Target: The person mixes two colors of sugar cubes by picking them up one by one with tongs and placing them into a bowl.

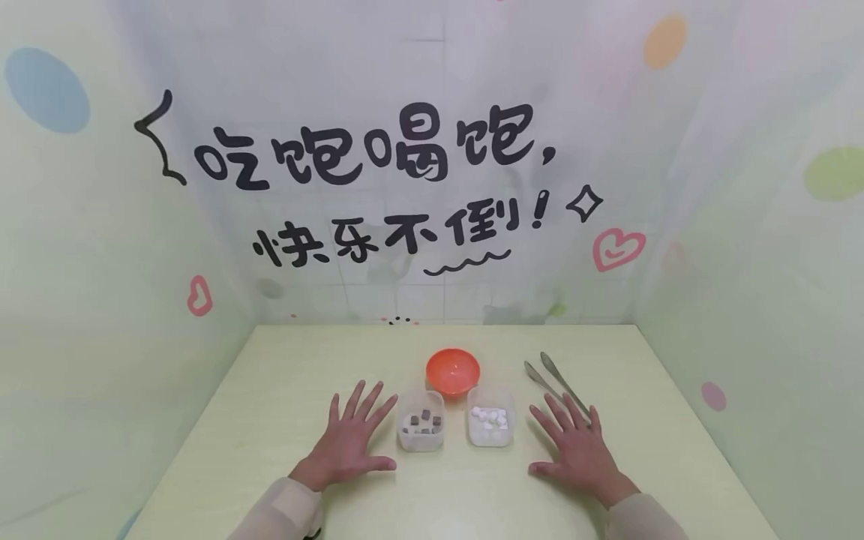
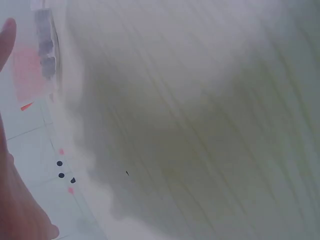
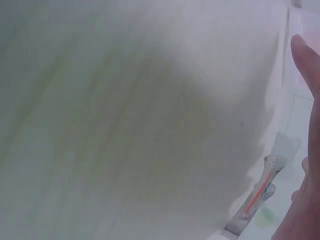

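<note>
My left hand (image 1: pixel 347 448) is spread with straight fingers to the left of a clear plastic container (image 1: pixel 422 445) of small brown cubes (image 1: pixel 426 414). It holds nothing. On the other side, my right hand (image 1: pixel 579 455) spreads its fingers beside a second clear container (image 1: pixel 491 441) with white pieces (image 1: pixel 489 415) in it. Metal tongs (image 1: pixel 565 384) lie beyond that hand, their near end partly hidden by its fingers; whether they touch, I cannot tell. The right wrist view shows the tongs (image 3: pixel 254 200) near the fingers. An orange bowl (image 1: pixel 454 352) stands behind the two containers.
A pale yellow table (image 1: pixel 270 382) carries everything. Printed cloth walls (image 1: pixel 432 67) with dark lettering, hearts and coloured spots enclose its back and both sides. The wrist views show mostly blurred tabletop with hand shadows.
</note>
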Demonstrator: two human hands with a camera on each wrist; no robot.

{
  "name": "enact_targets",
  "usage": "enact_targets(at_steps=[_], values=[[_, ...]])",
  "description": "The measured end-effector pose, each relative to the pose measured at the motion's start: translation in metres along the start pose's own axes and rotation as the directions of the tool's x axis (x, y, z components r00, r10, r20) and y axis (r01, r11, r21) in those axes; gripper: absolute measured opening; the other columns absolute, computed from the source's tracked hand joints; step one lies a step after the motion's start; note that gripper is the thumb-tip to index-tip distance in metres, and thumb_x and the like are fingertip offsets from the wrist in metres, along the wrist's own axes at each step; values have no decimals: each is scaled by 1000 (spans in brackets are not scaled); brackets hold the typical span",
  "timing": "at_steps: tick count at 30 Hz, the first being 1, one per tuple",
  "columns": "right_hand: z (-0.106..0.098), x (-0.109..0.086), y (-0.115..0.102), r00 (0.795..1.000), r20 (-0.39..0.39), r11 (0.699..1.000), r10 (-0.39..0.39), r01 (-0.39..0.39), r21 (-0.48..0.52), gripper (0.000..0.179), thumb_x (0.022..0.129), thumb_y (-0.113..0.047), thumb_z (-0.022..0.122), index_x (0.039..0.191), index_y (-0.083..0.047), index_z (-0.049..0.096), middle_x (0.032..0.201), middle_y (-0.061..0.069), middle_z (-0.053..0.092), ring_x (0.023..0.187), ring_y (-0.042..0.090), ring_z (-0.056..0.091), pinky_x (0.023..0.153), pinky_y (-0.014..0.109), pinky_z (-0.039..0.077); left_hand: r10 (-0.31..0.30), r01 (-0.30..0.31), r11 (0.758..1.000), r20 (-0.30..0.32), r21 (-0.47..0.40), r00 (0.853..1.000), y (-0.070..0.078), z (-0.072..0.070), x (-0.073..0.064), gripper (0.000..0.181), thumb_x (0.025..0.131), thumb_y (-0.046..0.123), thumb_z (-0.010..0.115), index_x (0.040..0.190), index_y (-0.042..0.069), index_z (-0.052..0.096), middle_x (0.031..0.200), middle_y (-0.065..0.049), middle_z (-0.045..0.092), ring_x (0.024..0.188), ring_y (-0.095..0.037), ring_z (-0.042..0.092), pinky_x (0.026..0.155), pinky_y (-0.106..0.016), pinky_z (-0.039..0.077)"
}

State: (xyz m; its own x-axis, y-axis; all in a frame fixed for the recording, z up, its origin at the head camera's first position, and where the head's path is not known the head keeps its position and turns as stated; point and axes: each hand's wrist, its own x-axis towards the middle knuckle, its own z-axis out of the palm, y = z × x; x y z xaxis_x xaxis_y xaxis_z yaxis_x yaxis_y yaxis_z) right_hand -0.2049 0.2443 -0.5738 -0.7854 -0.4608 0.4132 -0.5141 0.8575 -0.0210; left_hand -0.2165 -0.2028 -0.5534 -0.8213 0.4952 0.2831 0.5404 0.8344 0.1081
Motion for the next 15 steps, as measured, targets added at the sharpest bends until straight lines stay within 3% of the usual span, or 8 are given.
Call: enact_targets(at_steps=[7,15], values=[[-4,1,2,1000,1,1000,29,-29,2,94,71,-72,67,145,-19,45,151,15,36,137,46,28,100,76,21,12,-12,1000,-32,-26,999,6,0,3,109,69,76,66,156,26,24,161,-11,17,145,-41,7,103,-77,12],[1,-1,10,996,42,996,82,-84,31,95,72,-72,67,148,-22,40,154,14,33,140,43,21,102,74,16,-32,29,997,-53,-65,998,13,-2,3,108,69,72,70,156,25,25,161,-11,16,145,-41,8,104,-75,10]])
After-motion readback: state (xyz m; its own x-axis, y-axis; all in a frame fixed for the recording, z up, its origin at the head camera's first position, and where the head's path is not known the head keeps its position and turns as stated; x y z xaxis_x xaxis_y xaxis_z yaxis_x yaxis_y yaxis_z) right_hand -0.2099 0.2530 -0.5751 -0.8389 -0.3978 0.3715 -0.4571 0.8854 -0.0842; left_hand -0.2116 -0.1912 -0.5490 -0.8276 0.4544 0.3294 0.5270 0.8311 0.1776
